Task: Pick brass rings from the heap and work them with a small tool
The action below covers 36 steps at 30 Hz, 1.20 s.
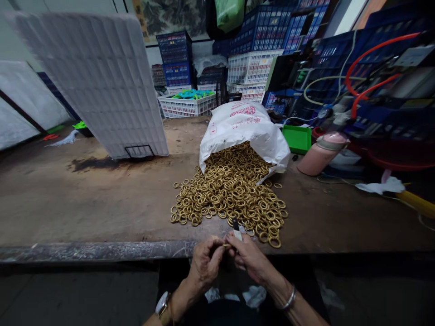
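One watch (162, 303) on L wrist, one silver bangle (291, 298) on R, nearest cam. Beyond, both hands meet just off the table edge. L hand (205, 262): thumb + index nearly closed, pinching a gold ring (226, 246) at the tips; ring mostly hidden by fingers. R hand (250, 258): fingers curled in, tips right by the ring's other side; whether they touch it, can't tell. Flat tool w/ dark end (237, 230) juts up from R thumb/index grip, pointing at the pile. Next, ring pile (227, 199) spread on the wood table (136, 213), spilling from white bag (238, 127), mouth toward cam. Pink bottle (319, 154) + green tray (297, 139) to bag's right; stacked crates (254, 68) at back.
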Motion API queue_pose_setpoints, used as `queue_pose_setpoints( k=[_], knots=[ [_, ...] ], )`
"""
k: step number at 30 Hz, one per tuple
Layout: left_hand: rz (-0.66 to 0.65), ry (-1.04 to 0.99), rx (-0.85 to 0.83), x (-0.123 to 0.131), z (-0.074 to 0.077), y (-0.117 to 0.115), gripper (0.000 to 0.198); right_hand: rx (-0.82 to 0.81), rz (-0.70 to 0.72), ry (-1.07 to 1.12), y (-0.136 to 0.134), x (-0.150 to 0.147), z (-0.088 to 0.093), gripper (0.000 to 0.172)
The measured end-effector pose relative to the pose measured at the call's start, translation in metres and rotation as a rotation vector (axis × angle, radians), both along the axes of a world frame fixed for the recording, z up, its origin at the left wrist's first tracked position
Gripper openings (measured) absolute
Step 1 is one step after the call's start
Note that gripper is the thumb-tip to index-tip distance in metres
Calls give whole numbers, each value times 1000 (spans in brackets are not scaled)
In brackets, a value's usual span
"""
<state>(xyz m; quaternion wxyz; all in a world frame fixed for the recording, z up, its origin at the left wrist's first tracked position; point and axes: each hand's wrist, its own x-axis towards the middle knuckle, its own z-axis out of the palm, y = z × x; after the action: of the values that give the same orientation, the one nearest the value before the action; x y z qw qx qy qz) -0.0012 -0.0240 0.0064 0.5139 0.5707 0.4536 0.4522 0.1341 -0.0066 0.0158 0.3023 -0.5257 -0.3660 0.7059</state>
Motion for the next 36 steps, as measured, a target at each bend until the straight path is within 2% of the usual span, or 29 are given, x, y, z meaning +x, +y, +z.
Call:
queue_pose_setpoints(
  k=[3,7,14,18,24,28,32,36],
  knots=[
    [30,-78,-76,2,4,0,15,167,-2,-154,2,-1,-3,31],
    [13,-165,-191,5,8,2,17,422,22,-375,4,-1,-3,30],
    [-113,-277,-386,2,3,3,29,443,84,-392,4,-2,2,27],
    [-109,-347,-440,1,-1,2,32,429,101,-318,4,-4,-2,31],
    [-90,-437,-505,2,5,-1,33,392,86,-336,6,-3,-13,38],
    [-23,-411,-518,2,5,-2,33,561,40,-563,3,0,-15,29],
    [23,-354,-451,1,0,0,33,714,240,-780,-6,2,-13,15],
    [68,-327,-361,1,-3,0,31,775,332,-890,-11,1,-12,22]
  ],
)
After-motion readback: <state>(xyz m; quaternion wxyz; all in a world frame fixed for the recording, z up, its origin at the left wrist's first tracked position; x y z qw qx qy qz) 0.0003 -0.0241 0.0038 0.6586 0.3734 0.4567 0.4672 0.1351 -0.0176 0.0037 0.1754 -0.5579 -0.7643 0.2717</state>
